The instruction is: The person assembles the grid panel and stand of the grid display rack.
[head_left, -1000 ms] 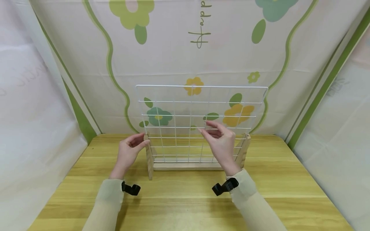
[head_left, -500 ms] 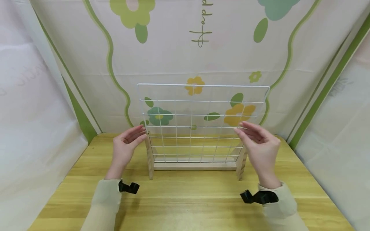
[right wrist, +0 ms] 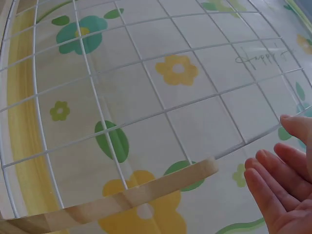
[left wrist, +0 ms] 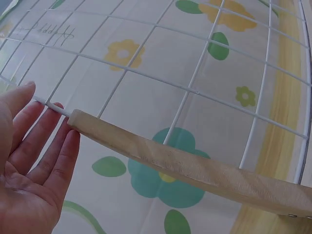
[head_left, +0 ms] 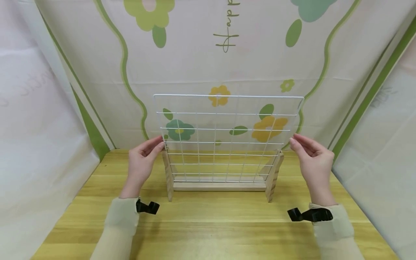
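A white wire grid panel (head_left: 227, 96) leans back in a wooden stand (head_left: 219, 186) on the table. At the panel's left edge, just above the stand's left leg (head_left: 167, 169), is my left hand (head_left: 140, 166). The left wrist view shows its fingers (left wrist: 54, 168) fairly straight, some tips at the edge wire, with the thumb apart from them. My right hand (head_left: 316, 173) hovers outside the panel's right edge, above the right leg (head_left: 274, 177). A gap shows between its fingers (right wrist: 273, 180) and the wire in the right wrist view, and it holds nothing.
The stand is on a wood-grain table (head_left: 211, 227). Behind it hangs a pale cloth (head_left: 182, 61) printed with flowers, and similar white cloth walls (head_left: 35, 126) flank both sides. Each wrist wears a black strap with a small camera (head_left: 147, 207).
My right hand has moved from in front of the grid's middle to beyond its right edge. My left hand has shifted slightly upward along the left side. The grid and stand have stayed put.
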Action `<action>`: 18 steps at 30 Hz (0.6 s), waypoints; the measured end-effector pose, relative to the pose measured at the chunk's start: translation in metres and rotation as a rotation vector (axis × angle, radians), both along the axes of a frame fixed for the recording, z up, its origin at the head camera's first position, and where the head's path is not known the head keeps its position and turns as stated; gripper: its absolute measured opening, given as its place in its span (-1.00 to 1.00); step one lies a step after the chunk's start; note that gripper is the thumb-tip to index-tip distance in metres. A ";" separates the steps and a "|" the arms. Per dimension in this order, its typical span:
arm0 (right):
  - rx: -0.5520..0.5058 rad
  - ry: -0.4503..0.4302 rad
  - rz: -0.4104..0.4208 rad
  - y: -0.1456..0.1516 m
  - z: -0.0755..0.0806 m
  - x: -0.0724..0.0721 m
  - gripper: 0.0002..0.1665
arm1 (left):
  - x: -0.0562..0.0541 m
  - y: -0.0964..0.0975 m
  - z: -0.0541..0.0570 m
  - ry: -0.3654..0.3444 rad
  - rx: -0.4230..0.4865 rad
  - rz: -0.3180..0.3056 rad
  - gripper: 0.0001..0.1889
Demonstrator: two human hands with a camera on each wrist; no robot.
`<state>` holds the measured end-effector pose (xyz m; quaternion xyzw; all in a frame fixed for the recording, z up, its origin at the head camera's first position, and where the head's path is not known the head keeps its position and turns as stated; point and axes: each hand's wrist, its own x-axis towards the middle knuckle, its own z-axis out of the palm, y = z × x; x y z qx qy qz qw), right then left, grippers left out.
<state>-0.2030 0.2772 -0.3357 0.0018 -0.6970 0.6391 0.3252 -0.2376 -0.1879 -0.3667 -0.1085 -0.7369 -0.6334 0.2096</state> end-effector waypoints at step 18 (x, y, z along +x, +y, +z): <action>-0.004 0.103 0.148 -0.003 -0.020 -0.027 -0.61 | -0.008 0.015 -0.001 0.056 -0.001 0.152 -0.72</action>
